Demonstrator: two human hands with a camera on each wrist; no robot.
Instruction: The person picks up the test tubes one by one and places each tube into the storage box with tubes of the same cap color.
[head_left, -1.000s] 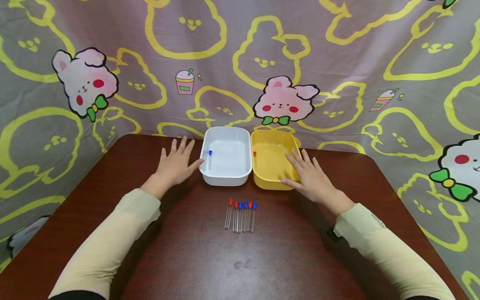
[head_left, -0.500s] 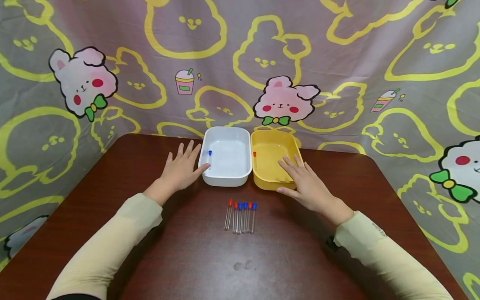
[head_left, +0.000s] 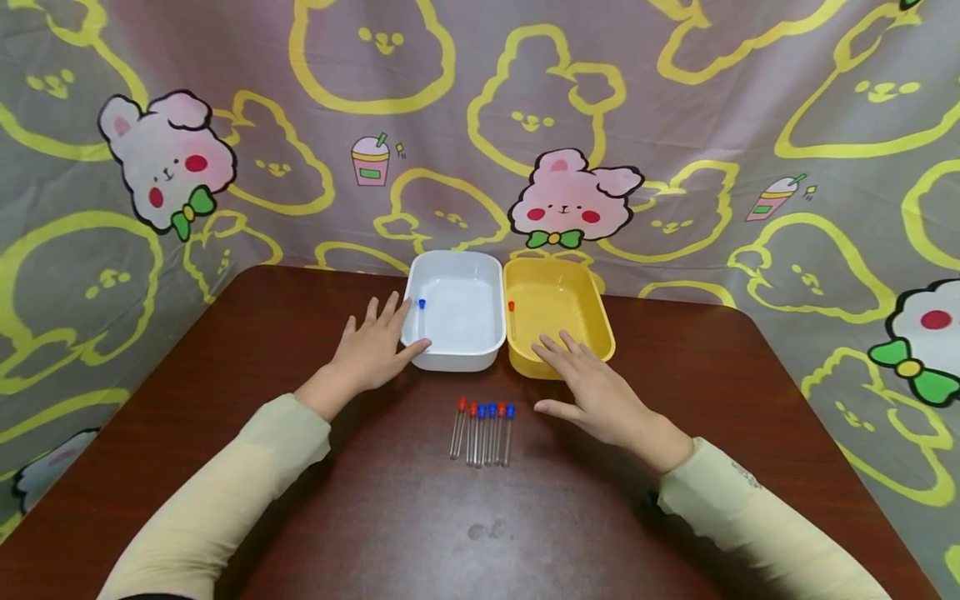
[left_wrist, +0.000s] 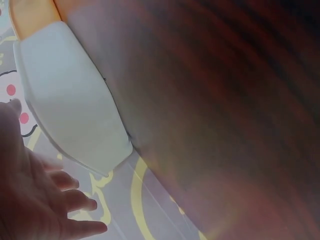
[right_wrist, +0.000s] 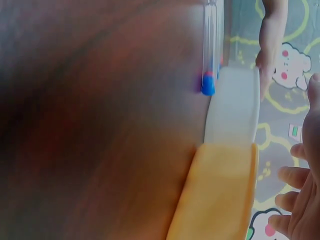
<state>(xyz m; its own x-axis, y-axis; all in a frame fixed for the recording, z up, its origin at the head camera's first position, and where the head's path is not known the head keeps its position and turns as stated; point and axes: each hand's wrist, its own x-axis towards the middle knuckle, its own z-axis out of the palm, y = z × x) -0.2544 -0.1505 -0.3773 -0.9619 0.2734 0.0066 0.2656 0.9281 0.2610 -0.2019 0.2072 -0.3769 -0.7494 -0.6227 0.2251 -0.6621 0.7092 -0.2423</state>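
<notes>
Head view, lower centre: six slim, clear test tubes (head_left: pixel 480 437) with red or blue caps lie side by side on the dark reddish-brown surface (head_left: pixel 360 517), caps toward the top of the frame. They look light, stiff, slick and apt to roll, perhaps breakable; you can't tell glass from plastic. You'd best pinch one just under its cap. Above them stand a white rounded-rectangular bin (head_left: pixel 465 321) and, just beside it on the right, a matching yellow bin (head_left: pixel 558 312); both seem light, firm plastic, best held by the rims. A blue-capped clear tube (head_left: pixel 422 319) is in the white one, a red-capped clear tube (head_left: pixel 513 322) in the yellow, each by the left wall. Your left hand (head_left: pixel 370 350) is spread over the white bin's left rim, your right hand (head_left: pixel 600 392) spread over the yellow bin's lower edge; both hold nothing, and you can't tell whether they touch.
</notes>
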